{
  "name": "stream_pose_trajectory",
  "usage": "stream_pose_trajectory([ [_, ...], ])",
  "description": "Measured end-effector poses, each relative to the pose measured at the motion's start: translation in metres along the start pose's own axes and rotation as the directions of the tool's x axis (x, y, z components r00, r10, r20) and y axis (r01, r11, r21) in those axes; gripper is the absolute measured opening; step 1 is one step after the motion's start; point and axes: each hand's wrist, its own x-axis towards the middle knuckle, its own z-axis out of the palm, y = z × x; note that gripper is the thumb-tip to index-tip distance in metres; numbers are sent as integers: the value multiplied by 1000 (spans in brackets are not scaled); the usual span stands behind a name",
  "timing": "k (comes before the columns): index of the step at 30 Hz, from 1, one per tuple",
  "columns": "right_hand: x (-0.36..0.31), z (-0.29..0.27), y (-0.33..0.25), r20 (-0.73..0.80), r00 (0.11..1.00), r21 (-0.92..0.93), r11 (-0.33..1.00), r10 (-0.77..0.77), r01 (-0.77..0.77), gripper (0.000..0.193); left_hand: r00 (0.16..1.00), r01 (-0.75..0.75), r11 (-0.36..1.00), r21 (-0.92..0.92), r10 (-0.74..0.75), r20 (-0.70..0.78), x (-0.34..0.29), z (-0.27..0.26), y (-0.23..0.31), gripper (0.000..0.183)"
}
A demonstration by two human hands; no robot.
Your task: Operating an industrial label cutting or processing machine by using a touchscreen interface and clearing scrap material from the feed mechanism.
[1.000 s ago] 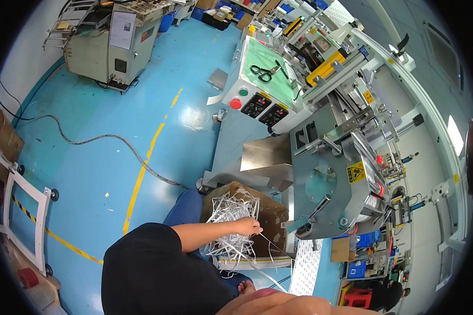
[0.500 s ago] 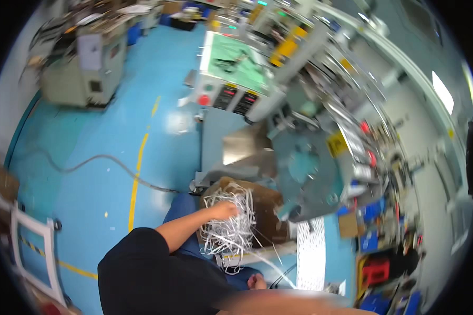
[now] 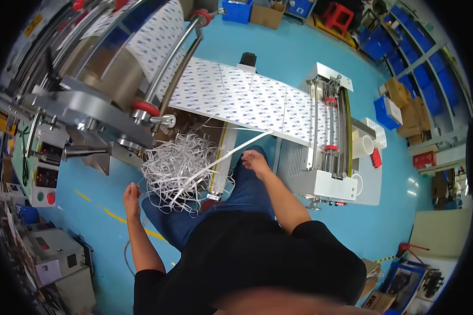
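Observation:
A big tangled heap of thin white strips (image 3: 176,168) bulges up in front of my knees. To its left, clear of the strips, is my left hand (image 3: 132,193), its fingers curled together with nothing showing in them. My right hand (image 3: 254,160) hovers by my right thigh, fingers loosely closed and no object visible. Just beyond it, a long white strip (image 3: 242,150) runs from the edge of the printed sheet down into the heap. That wide white sheet with blue print (image 3: 247,97) stretches between two machine parts above my knees.
A roller machine with red-collared shafts (image 3: 157,94) stands at the left, close to the heap. On the right is a white roller unit (image 3: 326,176). A yellow-edged metal rail (image 3: 219,178) lies beside the heap. Blue bins (image 3: 388,113) and cartons (image 3: 407,107) line the far right.
My view has swung round to the right, bringing the printed sheet and roller unit into sight. My left hand has come off the heap to its left side. My right hand shows more fully.

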Motion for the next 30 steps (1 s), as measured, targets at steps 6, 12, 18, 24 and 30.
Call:
stream_pose_trajectory([
  [6,0,39,-20,163,980,102,990,-116,101,24,996,-59,995,-80,53,-76,-7,5,1,28],
  [12,13,96,-70,298,912,311,932,-282,187,38,991,-40,993,-107,25,-134,-17,8,8,28],
  [18,0,134,-102,487,795,422,894,-362,149,40,995,-23,996,-91,14,-98,-22,9,12,28],
  [24,5,148,-97,379,836,437,873,-398,218,19,999,-2,998,-67,-2,-53,-8,2,2,28],
  [30,11,195,-87,334,838,315,889,-431,331,13,999,4,997,-77,-6,-35,28,-26,3,27],
])
